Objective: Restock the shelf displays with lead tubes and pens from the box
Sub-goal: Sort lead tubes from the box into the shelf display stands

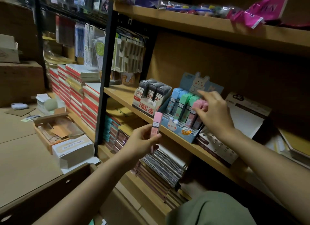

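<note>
Two hands in view, both at the middle shelf (127,97). Left hand (142,139) pinches one pink lead tube (156,125) by its lower half, thumb vs. fingers, tube upright, pink cap on top, held in front of the shelf edge and clear of the displays. Right hand (213,110) is at the bunny display box (182,124), fingers curled onto a pink tube in the row (198,105) at the box's right end; index finger sticks out straight. Whether it grips or only steadies that tube: cannot tell for certain, though it looks like a pinch.

Display contents, L to R: blue, green, pink tubes standing tilted back in slots. Front slots look unfilled. Just beside it on the left, a second display w/ dark lead tubes (153,90).

Handling assessment: tube appears to be light, rigid plastic, smooth-sided, so prob. slippery under a loose pinch. Leads inside are brittle; avoid dropping or knocking. Best hold: mid-body or lower half on the flat sides, as now, leaving one end free to enter a slot. Cap end may pop off, so don't pull there.

Cardboard box (50,188) sits low left, near the person's knee (211,209); contents not visible.
</note>
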{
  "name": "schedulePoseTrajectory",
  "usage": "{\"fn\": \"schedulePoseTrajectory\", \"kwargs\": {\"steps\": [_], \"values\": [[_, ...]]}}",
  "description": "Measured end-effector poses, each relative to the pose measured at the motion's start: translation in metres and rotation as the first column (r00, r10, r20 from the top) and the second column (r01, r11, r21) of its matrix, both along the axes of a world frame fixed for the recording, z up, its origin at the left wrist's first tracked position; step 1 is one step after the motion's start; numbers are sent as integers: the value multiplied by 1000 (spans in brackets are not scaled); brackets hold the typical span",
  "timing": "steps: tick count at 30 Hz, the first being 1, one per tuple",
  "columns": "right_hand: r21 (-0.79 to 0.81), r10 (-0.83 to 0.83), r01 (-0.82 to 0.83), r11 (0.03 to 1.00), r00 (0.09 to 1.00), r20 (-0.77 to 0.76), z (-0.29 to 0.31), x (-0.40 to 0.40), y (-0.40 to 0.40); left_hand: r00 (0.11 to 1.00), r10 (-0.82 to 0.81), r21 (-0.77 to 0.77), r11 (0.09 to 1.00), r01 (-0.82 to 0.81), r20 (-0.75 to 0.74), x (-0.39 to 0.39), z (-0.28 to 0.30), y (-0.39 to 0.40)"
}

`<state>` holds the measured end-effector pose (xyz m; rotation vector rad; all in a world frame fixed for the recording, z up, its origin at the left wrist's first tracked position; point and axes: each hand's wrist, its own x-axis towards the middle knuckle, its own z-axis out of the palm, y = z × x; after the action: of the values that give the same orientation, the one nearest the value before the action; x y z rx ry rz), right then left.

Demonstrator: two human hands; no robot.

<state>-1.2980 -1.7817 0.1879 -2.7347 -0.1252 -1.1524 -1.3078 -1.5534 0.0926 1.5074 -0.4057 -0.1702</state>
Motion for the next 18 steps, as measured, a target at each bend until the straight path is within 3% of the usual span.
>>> {"fn": "schedulePoseTrajectory", "kwargs": {"steps": [3,5,7,8,11,15,18], "values": [[-5,51,-51,999,991,123,-3,-19,2,998,14,18,1000,-16,65,-15,5,-7],[248,150,-142,958,989,-15,-8,-32,11,995,0,24,1000,-2,95,-26,8,-15],[587,389,-200,785,895,-216,-14,-44,24,992,-6,37,999,1,126,-34,14,-25],[656,465,-210,725,852,-241,-16,-49,28,990,-1,48,999,-6,144,-36,19,-33],[633,469,-283,720,872,-143,-18,-60,29,980,35,79,996,-52,198,-36,29,-59],[651,398,-252,716,913,-85,-5,-59,7,980,37,117,991,-61,197,-29,36,-87],[577,267,-224,785,964,11,14,-49,-17,926,104,311,924,-225,362,-19,34,-98]]}}
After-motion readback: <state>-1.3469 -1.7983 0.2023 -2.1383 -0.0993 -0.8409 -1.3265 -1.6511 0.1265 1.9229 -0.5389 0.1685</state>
